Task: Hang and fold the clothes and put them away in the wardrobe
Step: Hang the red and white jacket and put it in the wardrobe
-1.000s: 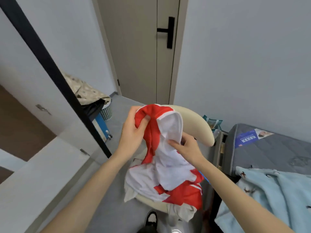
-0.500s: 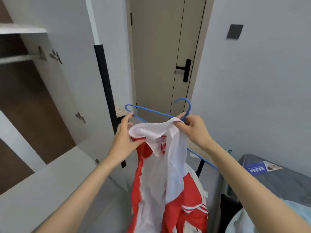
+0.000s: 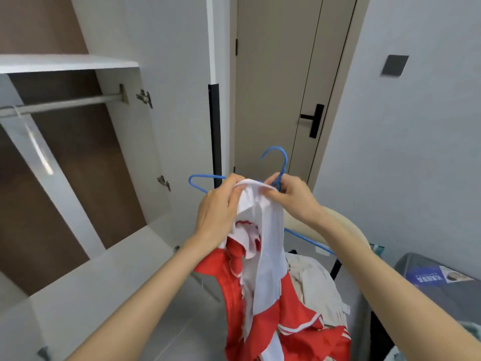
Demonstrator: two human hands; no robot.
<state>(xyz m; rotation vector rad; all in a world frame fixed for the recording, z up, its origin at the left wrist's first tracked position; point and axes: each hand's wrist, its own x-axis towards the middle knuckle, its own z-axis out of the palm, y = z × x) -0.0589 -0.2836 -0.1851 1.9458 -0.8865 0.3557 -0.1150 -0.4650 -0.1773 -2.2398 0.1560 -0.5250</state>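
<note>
We saw both forearms reaching up and forward from the bottom of the view, the hands meeting close together at the blue hanger (image 3: 283, 165). The left hand (image 3: 216, 209), just left of the hanger's neck, had its back toward us and its fingers curled round the white neckline of the red and white garment (image 3: 268, 256). The right hand (image 3: 291, 196), at the neck under the hook, pinched the same white edge between thumb and fingers; whether it also gripped the hanger's wire we could not tell. The garment hung below the hanger, between the two wrists. The open wardrobe (image 3: 78, 64) and its rail (image 3: 65, 104) stood well apart, left of the hanger and above it.
</note>
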